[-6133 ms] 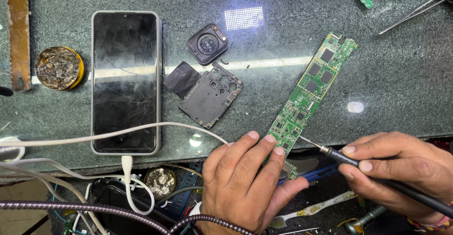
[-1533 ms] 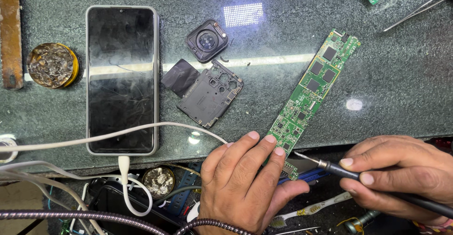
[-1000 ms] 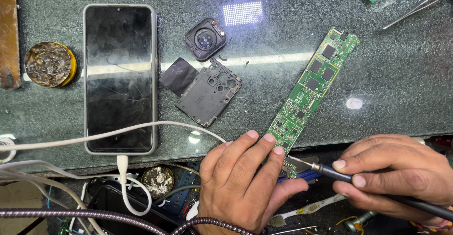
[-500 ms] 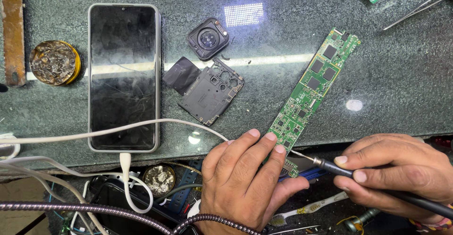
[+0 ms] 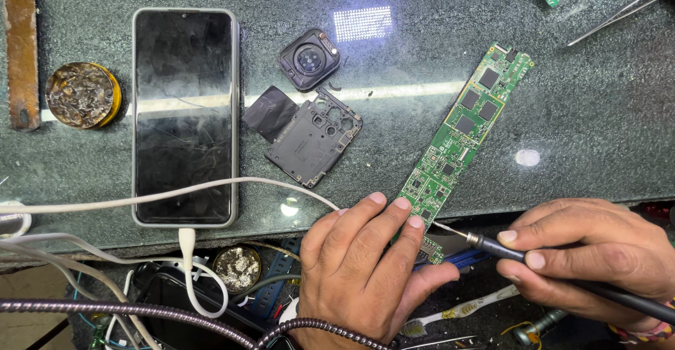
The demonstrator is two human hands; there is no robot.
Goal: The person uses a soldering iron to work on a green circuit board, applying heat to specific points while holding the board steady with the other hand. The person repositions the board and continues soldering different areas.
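**At the Bench Edge: Circuit Board Held Under the Iron Tip**

Nearest the camera, the left hand (image 5: 365,265) lies palm down with its fingers spread over the lower end of the green circuit board (image 5: 460,142), pinning it flat against the dark stone worktop (image 5: 605,118). The right hand (image 5: 598,251) is closed in a pen grip around the soldering iron (image 5: 492,246); the metal tip meets the board's lower edge, just beside the left fingertips. Below the hands, a white toothbrush (image 5: 457,313) lies in the cluttered tray.

From there the board extends diagonally up and to the right, chip side up. To its left lie a dark metal shield plate (image 5: 313,142) and, past that, a small square camera module (image 5: 309,58). Further left, a smartphone (image 5: 185,114) rests screen up, with a white cable (image 5: 186,241) plugged into its lower end. A round tin of brass wool (image 5: 83,95) sits at the far left. Tweezers (image 5: 619,12) lie at the top right corner.
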